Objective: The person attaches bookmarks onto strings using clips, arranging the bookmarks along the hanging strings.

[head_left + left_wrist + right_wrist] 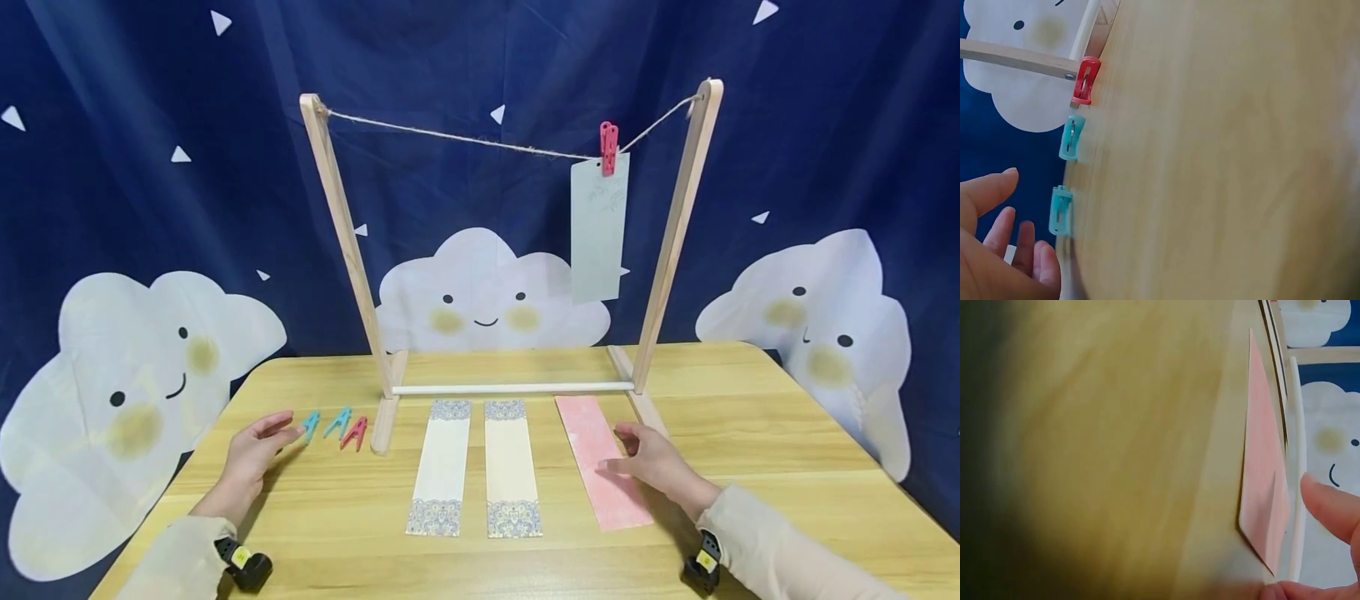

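While beside plastic pegs (1071, 137), left hand (253, 457) loosely spread, right hand (660, 464) likewise, over oblong pink card (591, 443)

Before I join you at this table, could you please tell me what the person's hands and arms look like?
The left hand and right hand wear no gloves. The left sleeve and right sleeve are plain pale beige. Near the left cuff, a black strap carries a small black device with a yellow label; the right side has a similar yellow-labelled unit.
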Action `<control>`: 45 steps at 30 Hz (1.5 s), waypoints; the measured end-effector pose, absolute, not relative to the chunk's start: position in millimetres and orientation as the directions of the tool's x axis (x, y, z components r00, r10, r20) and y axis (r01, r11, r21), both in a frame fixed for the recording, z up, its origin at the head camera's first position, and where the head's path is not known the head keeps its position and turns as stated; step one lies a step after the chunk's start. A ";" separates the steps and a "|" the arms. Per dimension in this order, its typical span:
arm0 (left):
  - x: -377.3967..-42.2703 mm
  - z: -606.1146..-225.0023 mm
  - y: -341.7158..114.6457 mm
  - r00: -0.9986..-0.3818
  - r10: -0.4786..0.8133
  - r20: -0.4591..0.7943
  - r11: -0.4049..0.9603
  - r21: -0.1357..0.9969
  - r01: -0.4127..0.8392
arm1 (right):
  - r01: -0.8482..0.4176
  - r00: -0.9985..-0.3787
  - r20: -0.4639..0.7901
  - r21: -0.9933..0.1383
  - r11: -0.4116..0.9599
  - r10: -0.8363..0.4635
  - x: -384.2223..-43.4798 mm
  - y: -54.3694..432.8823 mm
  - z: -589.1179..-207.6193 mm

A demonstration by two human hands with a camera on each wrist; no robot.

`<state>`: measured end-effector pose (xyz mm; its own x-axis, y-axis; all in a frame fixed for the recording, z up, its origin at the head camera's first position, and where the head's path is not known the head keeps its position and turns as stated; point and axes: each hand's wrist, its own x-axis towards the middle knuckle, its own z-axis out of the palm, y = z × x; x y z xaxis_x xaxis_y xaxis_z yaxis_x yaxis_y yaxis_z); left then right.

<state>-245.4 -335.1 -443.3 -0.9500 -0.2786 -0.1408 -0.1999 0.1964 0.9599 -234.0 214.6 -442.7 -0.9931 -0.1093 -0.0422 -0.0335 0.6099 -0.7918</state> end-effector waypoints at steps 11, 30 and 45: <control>-246.9 -452.9 -338.9 -0.962 -0.238 -0.136 0.275 0.940 -0.201 | -0.162 -0.984 0.040 -0.617 0.770 -0.176 -231.6 204.8 -444.8; -258.1 -451.6 -325.4 -0.957 -0.284 -0.063 0.470 0.861 -0.196 | -0.112 -0.978 -0.044 -0.720 0.684 -0.205 -240.5 216.4 -436.3; -256.2 -450.2 -326.4 -0.951 -0.307 -0.041 0.503 0.841 -0.198 | -0.154 -0.939 -0.048 -0.828 0.540 -0.341 -248.0 229.7 -438.6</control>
<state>-256.2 -326.4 -450.2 -0.9509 -0.3069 -0.0409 -0.1984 0.5026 0.8415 -248.0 229.7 -438.6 -0.9387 -0.3413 -0.0485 -0.1536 0.5400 -0.8276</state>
